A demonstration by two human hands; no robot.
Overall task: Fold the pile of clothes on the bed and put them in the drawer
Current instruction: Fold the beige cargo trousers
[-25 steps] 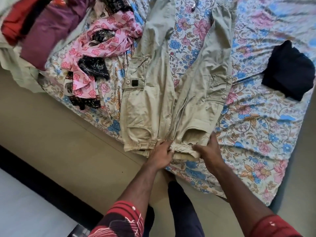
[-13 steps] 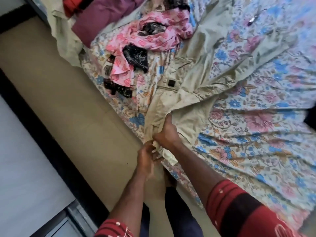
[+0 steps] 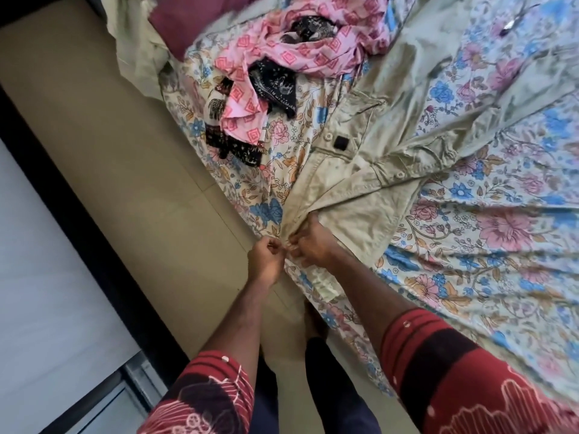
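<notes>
Khaki trousers (image 3: 360, 183) bunched under both gripping hands (image 3: 291, 252).

Khaki cargo trousers (image 3: 369, 170) lie spread on the floral bedsheet (image 3: 488, 252), their waist bunched at the bed's near edge. The right hand (image 3: 313, 244) grips the gathered waistband, and the left hand (image 3: 266, 258), just beside it, pinches the same cloth. Farther along that edge lies a pink patterned garment (image 3: 282, 57) tangled with black printed cloth (image 3: 275, 86).

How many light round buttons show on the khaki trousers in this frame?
2. One button sits on the pocket flap left of the black patch; the other button is on the flap further right. Folds of the khaki trousers may hide more.
</notes>
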